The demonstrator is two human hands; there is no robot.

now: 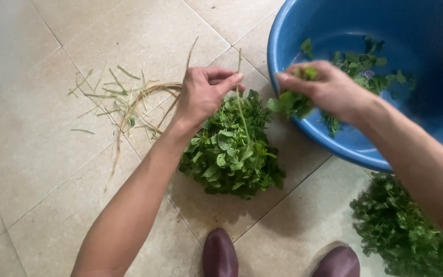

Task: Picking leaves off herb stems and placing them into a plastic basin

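I see my left hand (203, 92) over the far edge of the leafy green bunch (232, 149) lying on the tiled floor (37, 154), fingers curled shut and pinching a thin bare stem (240, 97) that stands up from the bunch. My right hand (329, 90) hangs over the near-left rim of the blue basin (303, 31), fingers closed around a small tuft of plucked leaves (290, 102) that droops across the rim. More loose leaves (365, 69) lie inside the basin, further right. To the left of my left hand, a scatter of stripped stems and dry straw (124, 102) is spread on the tiles, well apart from the basin. A second pile of greens (406, 231) lies at near right, partly hidden under my right forearm. Two dark shoe tips (220, 254) show at the near edge, just below the bunch.
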